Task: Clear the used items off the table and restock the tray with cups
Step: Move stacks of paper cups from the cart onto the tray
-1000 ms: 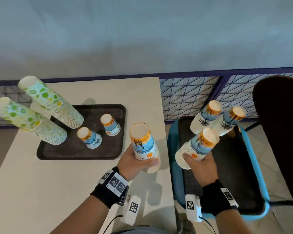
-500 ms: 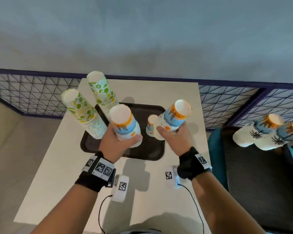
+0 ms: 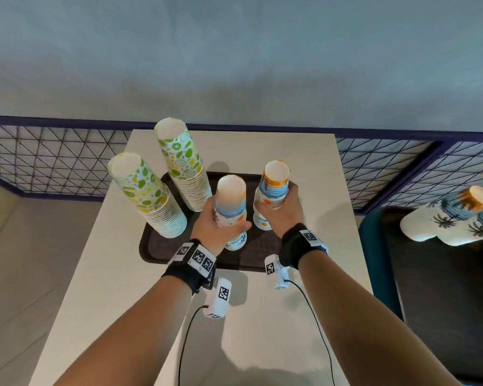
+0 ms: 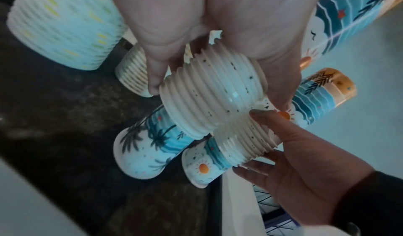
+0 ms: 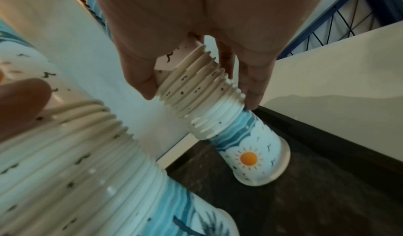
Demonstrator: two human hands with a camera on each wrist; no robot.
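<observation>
Two stacks of blue beach-print cups sit inverted over single cups on the dark tray, toward its right half. The left hand curls around the left stack; the right hand wraps the right stack. Two tall green-print stacks stand at the tray's left edge on the table.

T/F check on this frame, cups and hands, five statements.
1. Both hands hold beach-print cup stacks. True: left hand, right hand.
2. The right stack hangs over the chair. False: it is over the tray.
3. Two green-print stacks stand on the tray. True.
4. The cups are mouth up. False: mouth down, bases up.
5. No cups remain on the chair. False: stacks stand there.
</observation>
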